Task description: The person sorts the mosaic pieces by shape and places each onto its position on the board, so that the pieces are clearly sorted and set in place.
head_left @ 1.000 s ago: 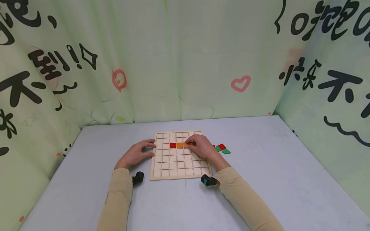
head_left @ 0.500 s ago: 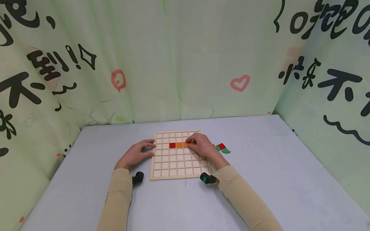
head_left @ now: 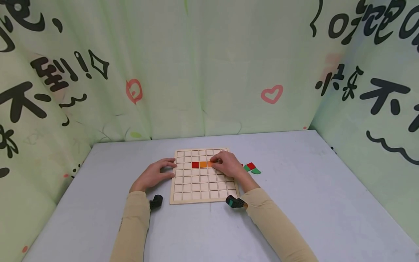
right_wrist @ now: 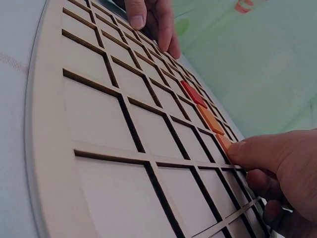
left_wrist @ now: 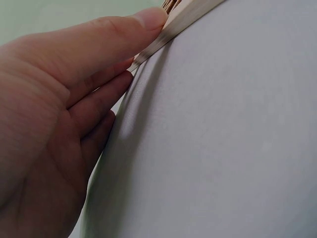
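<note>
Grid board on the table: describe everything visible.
The grid board is a pale, wood-looking, squarish panel with a plain rim and thin dividers marking off square cells. It lies flat on the table. One row holds a red tile and, to its right in the head view, two orange tiles. The left hand touches its left edge; the right hand, at the second orange tile, hides part of the board.

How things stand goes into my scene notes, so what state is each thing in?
Board: flat on the table, mostly unfilled.
Red square: in a cell.
Middle orange square: in a cell.
Right orange square: partly covered; cannot tell if fully seated.
Left hand: touching the board's left edge.
Right hand: fingers bent, thumb touching the right orange square.
Loose red piece: lying off the board.
Loose green pieces: also off the board.
</note>
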